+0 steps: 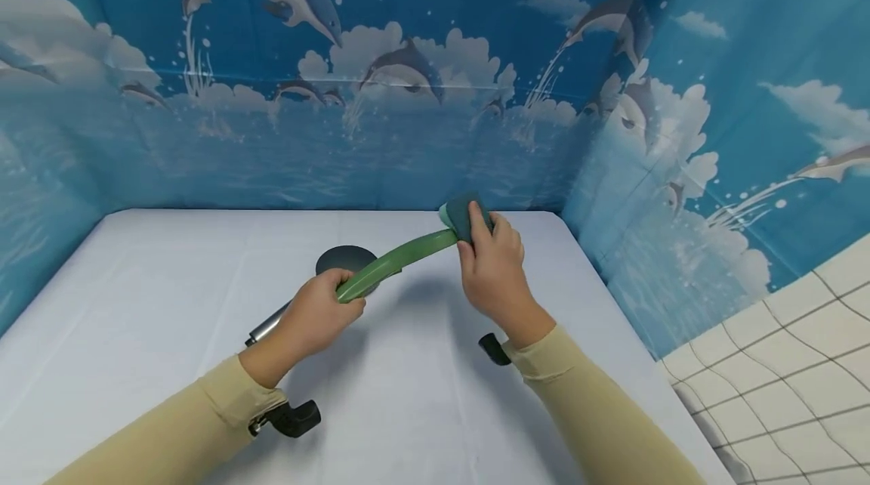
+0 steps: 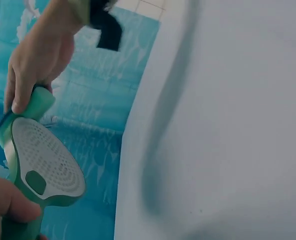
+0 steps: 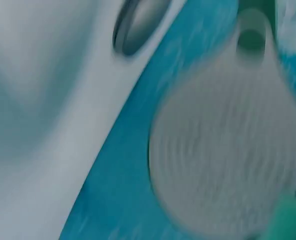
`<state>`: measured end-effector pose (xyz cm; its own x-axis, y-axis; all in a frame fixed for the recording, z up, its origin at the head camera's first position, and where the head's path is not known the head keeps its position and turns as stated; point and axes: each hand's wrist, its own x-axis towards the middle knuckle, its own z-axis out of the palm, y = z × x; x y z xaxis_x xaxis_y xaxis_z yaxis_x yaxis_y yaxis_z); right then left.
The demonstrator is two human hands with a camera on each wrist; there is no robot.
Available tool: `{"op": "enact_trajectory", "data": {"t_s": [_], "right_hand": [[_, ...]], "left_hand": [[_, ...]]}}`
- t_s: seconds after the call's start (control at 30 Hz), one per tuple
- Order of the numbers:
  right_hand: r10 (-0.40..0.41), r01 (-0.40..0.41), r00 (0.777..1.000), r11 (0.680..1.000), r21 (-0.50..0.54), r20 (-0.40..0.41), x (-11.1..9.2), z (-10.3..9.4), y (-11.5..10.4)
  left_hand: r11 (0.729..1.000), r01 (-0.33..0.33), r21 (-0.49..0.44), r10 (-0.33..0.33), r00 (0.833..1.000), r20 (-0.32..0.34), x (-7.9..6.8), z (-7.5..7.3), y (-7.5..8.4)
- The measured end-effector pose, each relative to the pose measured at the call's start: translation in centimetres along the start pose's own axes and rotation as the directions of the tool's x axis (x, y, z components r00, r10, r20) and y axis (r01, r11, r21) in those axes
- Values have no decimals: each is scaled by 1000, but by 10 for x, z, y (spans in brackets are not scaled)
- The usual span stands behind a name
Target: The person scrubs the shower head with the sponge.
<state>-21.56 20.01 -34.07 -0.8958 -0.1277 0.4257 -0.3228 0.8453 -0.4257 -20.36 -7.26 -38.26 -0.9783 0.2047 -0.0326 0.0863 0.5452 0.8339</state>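
Observation:
My left hand (image 1: 316, 319) grips the handle of a green handheld shower head (image 1: 411, 251), raised above the table. Its pale grey nozzle face (image 2: 50, 155), with rows of small nozzles and a green oval button, shows in the left wrist view. Between the fingers and thumb of my right hand (image 1: 496, 273) is a sponge (image 1: 465, 214) with a dark scouring side and a light green side. In the left wrist view the sponge (image 2: 42, 102) touches the far edge of the head. The right wrist view is blurred; the nozzle face (image 3: 222, 140) fills much of it.
A second shower head (image 1: 340, 257), dark and round with a silver handle, lies on the white table (image 1: 170, 266) behind my left hand. Blue dolphin-print curtains (image 1: 421, 152) stand at the back and sides. White tiled surface (image 1: 788, 372) shows at right.

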Motion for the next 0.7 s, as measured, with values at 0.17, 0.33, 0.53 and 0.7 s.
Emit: {"op": "enact_trajectory", "data": {"t_s": [0.17,0.33,0.53,0.7], "right_hand": [[-264,250,961,957,-146,-83,-12,17,-18],[-258,248,965,953,-172,-39,-10,16,-17],[12,-18,999,992,-122,-45,-3,2,-3],[-257,227,963,935,-274,-80,-20,22,-23]], "left_hand": [[997,74,-24,-74,997,14,5,-2,-6],[998,70,-6,-69,996,57,6,-2,-9],[1000,23,1,-23,998,66,4,-2,-8],[999,-29,45,28,999,19,3,0,-7]]}}
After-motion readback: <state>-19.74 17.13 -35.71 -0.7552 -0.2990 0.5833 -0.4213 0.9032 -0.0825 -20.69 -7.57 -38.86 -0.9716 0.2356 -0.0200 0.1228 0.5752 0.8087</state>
